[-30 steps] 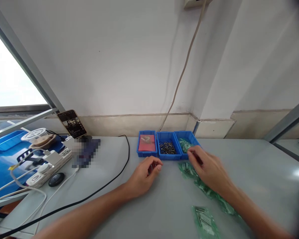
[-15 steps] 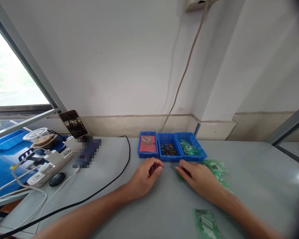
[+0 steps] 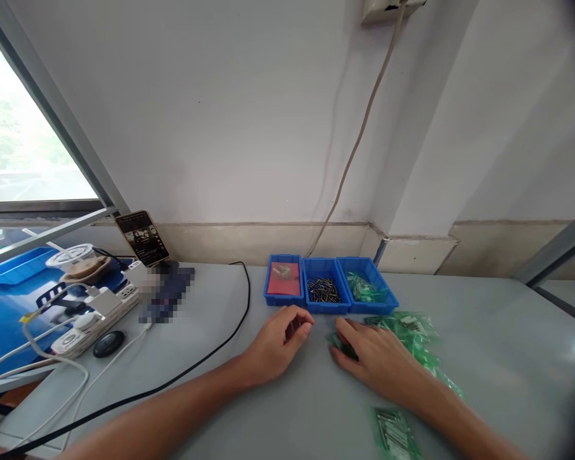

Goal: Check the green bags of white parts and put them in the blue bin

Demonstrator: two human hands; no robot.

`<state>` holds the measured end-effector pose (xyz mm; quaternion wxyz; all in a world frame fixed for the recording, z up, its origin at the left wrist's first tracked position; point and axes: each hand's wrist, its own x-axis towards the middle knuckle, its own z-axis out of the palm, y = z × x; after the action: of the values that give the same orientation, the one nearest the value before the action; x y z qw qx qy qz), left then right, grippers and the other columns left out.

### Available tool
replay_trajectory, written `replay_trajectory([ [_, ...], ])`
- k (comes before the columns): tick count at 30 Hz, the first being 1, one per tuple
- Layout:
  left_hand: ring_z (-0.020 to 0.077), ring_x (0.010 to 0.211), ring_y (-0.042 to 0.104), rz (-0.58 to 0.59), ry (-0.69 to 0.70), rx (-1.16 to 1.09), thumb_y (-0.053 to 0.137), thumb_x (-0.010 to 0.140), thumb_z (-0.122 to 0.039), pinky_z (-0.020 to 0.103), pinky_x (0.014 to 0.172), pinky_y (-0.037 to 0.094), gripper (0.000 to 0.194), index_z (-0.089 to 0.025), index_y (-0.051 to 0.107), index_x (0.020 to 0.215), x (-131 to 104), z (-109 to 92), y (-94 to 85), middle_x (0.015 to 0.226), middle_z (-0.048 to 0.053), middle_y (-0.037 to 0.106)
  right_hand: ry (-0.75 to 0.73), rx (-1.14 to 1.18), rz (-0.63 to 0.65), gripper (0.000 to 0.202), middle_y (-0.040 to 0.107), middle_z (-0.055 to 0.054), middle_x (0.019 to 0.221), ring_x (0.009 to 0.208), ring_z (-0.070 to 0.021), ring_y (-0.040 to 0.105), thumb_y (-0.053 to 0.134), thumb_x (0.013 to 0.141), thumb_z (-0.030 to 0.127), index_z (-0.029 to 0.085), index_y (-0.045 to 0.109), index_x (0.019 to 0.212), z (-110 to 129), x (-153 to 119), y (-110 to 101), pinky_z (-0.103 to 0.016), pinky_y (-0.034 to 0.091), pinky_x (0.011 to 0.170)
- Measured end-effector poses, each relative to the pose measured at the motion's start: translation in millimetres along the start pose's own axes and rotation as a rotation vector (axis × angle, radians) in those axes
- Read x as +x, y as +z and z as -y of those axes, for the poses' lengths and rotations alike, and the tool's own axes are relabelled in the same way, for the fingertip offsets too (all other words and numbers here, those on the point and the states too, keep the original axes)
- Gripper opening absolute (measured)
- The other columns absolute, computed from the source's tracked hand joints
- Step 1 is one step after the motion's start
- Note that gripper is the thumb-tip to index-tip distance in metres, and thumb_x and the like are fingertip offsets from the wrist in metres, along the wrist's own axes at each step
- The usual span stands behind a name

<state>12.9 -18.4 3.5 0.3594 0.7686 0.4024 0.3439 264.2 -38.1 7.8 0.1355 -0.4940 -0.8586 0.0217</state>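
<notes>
My left hand (image 3: 278, 344) rests on the grey table in front of the blue trays, its fingers curled and thumb near the index finger. What it holds, if anything, does not show. My right hand (image 3: 376, 351) is on a green plastic bag (image 3: 341, 345), thumb and fingers around it, most of the bag hidden beneath. More green plastic bags (image 3: 419, 326) lie beyond and beside that hand. Closer to me is another green bag (image 3: 395, 434) with thin metal pieces inside.
Three blue trays stand against each other: one with a red packet (image 3: 284, 278), one with loose screws (image 3: 323, 290), one with green bags (image 3: 364, 287). A black cable (image 3: 191, 369) crosses the left side. A phone (image 3: 142, 239), power strip (image 3: 67, 343) and black oval object (image 3: 108, 344) are farther left.
My right hand has spread its thumb and fingers around the green bag and shifted slightly towards me. More of the bags behind it shows. My left hand has stayed put.
</notes>
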Motion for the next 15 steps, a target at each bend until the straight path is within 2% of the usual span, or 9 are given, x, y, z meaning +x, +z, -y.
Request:
replay_trajectory([
  [3,0.0184,0.087,0.059,0.006,-0.003,0.002,0.048,0.109,-0.042,0.029,0.074,0.045,0.027,-0.022,0.066,0.113,0,1,0.0,0.100,0.004,0.068,-0.030,0.072,0.025,0.015,0.066,0.000,0.078,0.067,-0.0216,0.064,0.055,0.098,0.022,0.025,0.050,0.084,8,1,-5,-0.030,0.033,0.058],
  [6,0.0181,0.088,0.059,0.013,0.000,-0.011,0.053,0.108,-0.041,0.029,0.076,0.046,0.024,-0.022,0.065,0.117,1,2,0.2,0.103,0.004,0.069,0.018,0.317,-0.017,0.015,0.066,0.001,0.079,0.070,-0.0199,0.062,0.048,0.107,0.029,0.026,0.055,0.094,14,2,-12,-0.030,0.041,0.064],
  [8,0.0182,0.090,0.059,0.039,0.028,-0.017,0.060,0.105,-0.040,0.029,0.078,0.046,0.024,-0.023,0.064,0.120,1,3,0.3,0.106,0.004,0.068,0.045,0.502,-0.036,0.016,0.070,0.000,0.090,0.078,-0.0199,0.065,0.046,0.110,0.033,0.026,0.059,0.104,16,3,-14,-0.031,0.047,0.071],
  [10,0.0185,0.091,0.058,0.072,0.080,0.002,0.064,0.102,-0.040,0.028,0.079,0.045,0.021,-0.022,0.066,0.114,1,2,0.4,0.101,0.003,0.068,0.038,0.635,-0.024,0.018,0.073,-0.001,0.102,0.090,-0.0206,0.067,0.046,0.111,0.035,0.027,0.062,0.108,17,4,-13,-0.032,0.050,0.080],
  [12,0.0179,0.087,0.056,0.076,0.104,0.017,0.061,0.104,-0.040,0.028,0.077,0.043,0.020,-0.021,0.067,0.103,1,2,0.5,0.092,0.002,0.065,0.049,0.686,-0.022,0.019,0.073,-0.002,0.106,0.094,-0.0215,0.068,0.047,0.111,0.036,0.027,0.064,0.108,17,4,-11,-0.033,0.051,0.084],
  [15,0.0159,0.079,0.054,0.036,0.060,-0.032,0.053,0.108,-0.043,0.027,0.072,0.041,0.028,-0.019,0.065,0.098,1,4,0.4,0.085,0.001,0.062,0.158,0.660,-0.075,0.019,0.072,-0.002,0.096,0.085,-0.0219,0.065,0.050,0.109,0.041,0.027,0.063,0.109,16,5,-9,-0.034,0.050,0.078],
])
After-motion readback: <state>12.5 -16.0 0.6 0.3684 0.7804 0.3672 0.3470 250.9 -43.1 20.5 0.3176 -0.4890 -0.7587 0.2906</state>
